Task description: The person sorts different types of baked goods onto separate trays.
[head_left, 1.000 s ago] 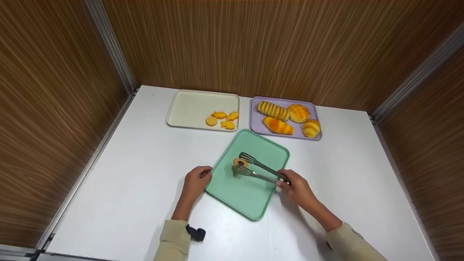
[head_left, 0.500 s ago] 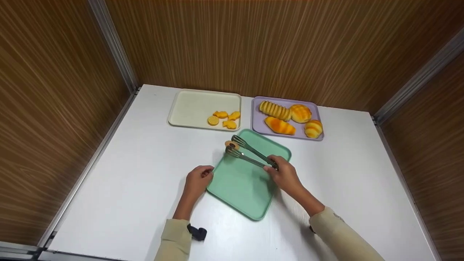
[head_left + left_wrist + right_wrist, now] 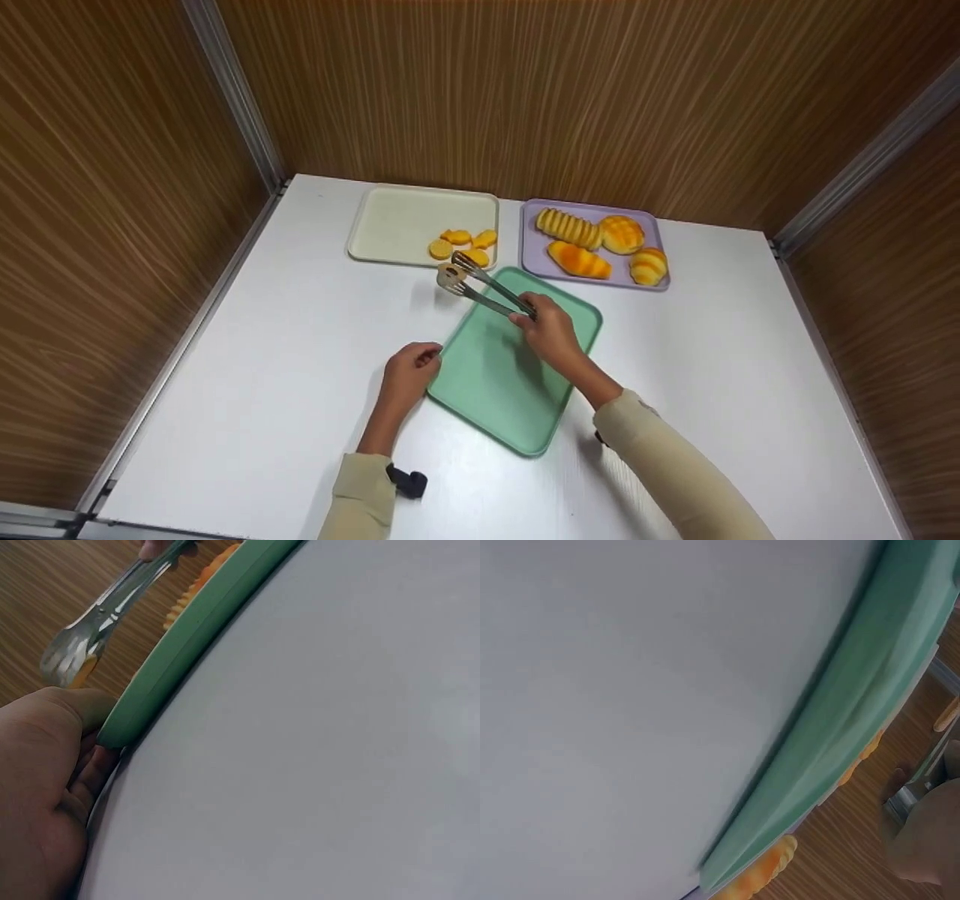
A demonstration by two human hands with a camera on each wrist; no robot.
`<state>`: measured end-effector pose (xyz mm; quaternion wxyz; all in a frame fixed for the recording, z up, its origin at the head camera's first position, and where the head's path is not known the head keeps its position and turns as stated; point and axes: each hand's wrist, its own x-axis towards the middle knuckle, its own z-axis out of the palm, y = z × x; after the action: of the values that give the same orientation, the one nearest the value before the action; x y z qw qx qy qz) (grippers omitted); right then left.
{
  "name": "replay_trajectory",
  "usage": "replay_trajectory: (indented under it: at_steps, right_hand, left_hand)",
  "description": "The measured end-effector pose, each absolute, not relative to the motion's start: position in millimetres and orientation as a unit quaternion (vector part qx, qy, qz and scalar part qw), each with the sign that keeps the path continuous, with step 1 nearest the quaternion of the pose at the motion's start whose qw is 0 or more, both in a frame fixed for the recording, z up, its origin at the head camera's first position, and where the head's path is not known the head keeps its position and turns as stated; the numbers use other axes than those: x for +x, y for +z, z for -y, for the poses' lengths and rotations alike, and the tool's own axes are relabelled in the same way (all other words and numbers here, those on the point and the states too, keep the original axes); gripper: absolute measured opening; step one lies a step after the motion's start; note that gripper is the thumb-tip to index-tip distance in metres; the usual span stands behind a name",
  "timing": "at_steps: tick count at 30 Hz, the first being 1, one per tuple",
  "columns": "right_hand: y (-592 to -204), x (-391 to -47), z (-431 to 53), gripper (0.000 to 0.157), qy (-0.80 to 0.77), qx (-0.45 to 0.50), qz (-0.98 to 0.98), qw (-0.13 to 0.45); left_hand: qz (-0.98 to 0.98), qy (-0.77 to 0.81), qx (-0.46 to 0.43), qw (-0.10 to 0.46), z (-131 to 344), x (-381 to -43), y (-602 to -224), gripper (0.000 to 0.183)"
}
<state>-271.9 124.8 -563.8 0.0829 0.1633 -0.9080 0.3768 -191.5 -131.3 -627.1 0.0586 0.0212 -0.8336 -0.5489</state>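
Observation:
My right hand (image 3: 553,330) grips metal tongs (image 3: 504,291), raised over the far left side of the green tray (image 3: 491,382). Between the tong heads sits a small round cookie (image 3: 453,271) with a dark centre, held above the white table just short of the cream tray (image 3: 401,221). At the green tray's left edge, my left hand (image 3: 407,375) pinches the rim; in the left wrist view its thumb (image 3: 86,706) lies on top and fingers are beneath. Fish-shaped biscuits (image 3: 484,239) and a round one (image 3: 440,249) lie in the cream tray's near right corner.
A purple tray (image 3: 531,255) at the back right holds several breads, including a ridged loaf (image 3: 568,229) and a round bun (image 3: 622,235). Wood-grain panels (image 3: 480,97) enclose the table (image 3: 285,337) at the back and sides.
My right hand has carried the tongs and cookie up from the green tray, forward and left, past its edge toward the cream tray. The left hand has stayed at the rim.

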Motion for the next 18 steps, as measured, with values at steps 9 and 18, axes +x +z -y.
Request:
replay_trajectory:
  at_steps: [9, 18]
  right_hand:
    - [-565.2, -285.9, -91.1, 0.029, 0.367, 0.162, 0.913, 0.072]
    - [-567.9, -286.0, -73.2, 0.031, 0.366, 0.168, 0.913, 0.071]
  left_hand:
    - [0.837, -0.543, 0.021, 0.064, 130.3, -190.1, -628.9, 0.019]
    - [0.836, -0.544, 0.019, 0.061, 131.6, -191.4, -625.8, 0.019]
